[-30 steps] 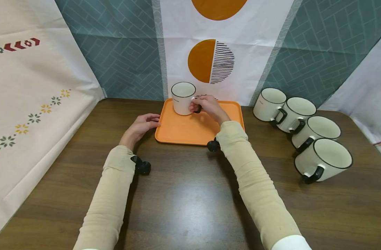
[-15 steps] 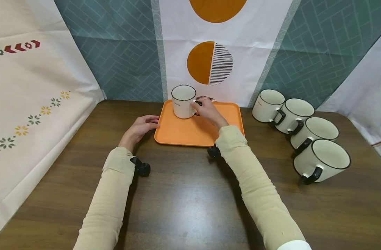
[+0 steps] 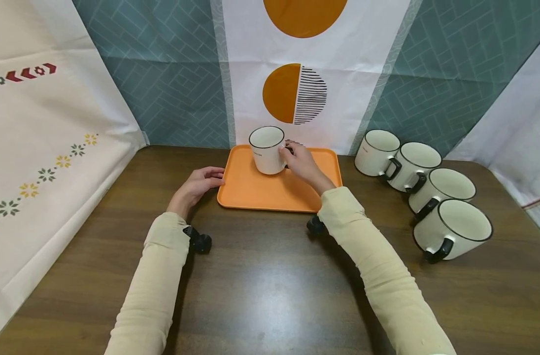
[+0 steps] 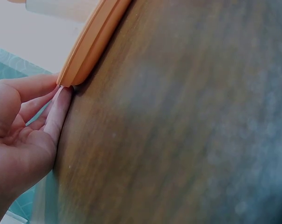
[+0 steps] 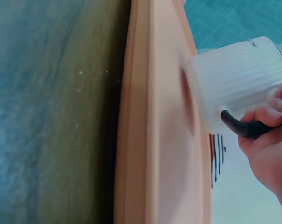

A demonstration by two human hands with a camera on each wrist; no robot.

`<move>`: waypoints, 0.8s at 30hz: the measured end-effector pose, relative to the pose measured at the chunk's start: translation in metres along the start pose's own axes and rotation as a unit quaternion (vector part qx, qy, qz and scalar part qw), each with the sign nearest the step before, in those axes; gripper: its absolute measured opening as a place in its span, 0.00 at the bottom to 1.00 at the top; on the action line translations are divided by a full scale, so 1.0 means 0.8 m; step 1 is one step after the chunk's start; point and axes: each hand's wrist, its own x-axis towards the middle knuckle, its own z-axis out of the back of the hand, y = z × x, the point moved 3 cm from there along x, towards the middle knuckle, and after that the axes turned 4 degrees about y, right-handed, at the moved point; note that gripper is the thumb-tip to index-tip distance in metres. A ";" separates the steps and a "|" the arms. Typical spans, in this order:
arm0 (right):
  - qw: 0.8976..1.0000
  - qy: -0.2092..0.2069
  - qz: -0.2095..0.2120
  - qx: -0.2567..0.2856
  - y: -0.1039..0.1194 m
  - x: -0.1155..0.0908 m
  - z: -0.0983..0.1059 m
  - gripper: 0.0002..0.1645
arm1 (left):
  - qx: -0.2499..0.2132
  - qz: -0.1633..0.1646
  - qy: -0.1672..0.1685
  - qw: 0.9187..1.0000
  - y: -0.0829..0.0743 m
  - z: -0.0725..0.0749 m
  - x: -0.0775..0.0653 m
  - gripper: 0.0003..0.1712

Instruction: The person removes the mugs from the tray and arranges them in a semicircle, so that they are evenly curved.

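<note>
A white mug [image 3: 267, 153] with a dark rim is over the left part of the orange tray [image 3: 270, 192]. My right hand [image 3: 302, 161] grips its black handle [image 5: 248, 127], fingers curled through and round it. In the right wrist view the mug's base leans close over the tray surface, a shadow beneath. At the tray's left edge is my left hand [image 3: 200, 184]. Up close in the left wrist view, its fingertips [image 4: 50, 84] pinch the tray's rim, one over the lip and another just under it.
Several similar mugs with black handles stand bunched at the right, the nearest mug [image 3: 456, 229] toward the front. A patterned cloth [image 3: 296, 133] hangs right behind the tray. A white cloth [image 3: 66, 197] borders the wooden table [image 3: 261, 276] at the left.
The mug has shifted a little to the right and toward me over the tray, in my right hand's grip. My left hand stays at the tray's edge.
</note>
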 end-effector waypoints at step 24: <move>0.943 -0.114 -0.053 0.307 0.031 -0.105 0.065 0.19 | 0.008 0.003 0.011 1.000 0.006 0.000 0.004 0.29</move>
